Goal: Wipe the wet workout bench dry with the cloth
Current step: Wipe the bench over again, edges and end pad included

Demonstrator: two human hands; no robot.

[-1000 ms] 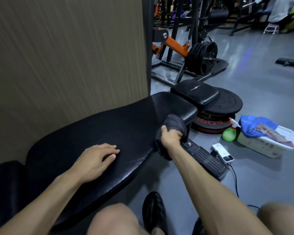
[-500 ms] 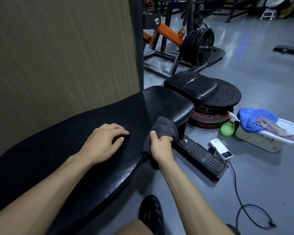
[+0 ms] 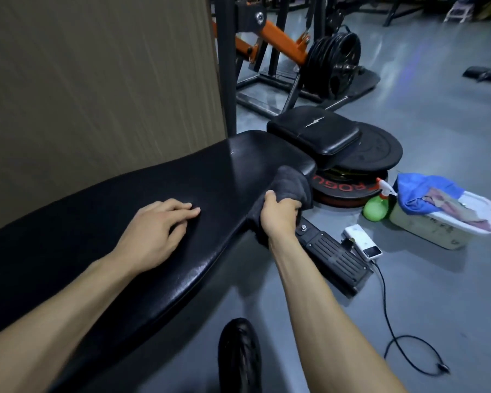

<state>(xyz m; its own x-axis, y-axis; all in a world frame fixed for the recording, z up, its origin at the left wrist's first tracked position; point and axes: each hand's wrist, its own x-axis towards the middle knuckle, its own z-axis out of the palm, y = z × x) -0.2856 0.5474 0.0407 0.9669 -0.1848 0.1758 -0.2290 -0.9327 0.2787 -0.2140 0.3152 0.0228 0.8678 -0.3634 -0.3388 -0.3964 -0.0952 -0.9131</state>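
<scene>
The black padded workout bench (image 3: 125, 217) runs from lower left up to the middle, beside a brown wall. My left hand (image 3: 153, 234) rests flat on its top surface with the fingers spread. My right hand (image 3: 279, 215) grips a dark grey cloth (image 3: 288, 184) and holds it against the bench's right side edge, near its far end. Part of the cloth hangs below the edge, behind my wrist.
A smaller black pad (image 3: 313, 131) lies on stacked weight plates (image 3: 349, 185) past the bench end. On the floor at right are a green spray bottle (image 3: 376, 208), a white tub of rags (image 3: 442, 217), a white device with cable (image 3: 362, 242) and the bench's foot plate (image 3: 335, 259). My shoe (image 3: 240, 355) shows below.
My right hand with the cloth slid back along the bench's side edge, then forward a little toward the far end. The left hand stayed flat on the pad. The view shifted.
</scene>
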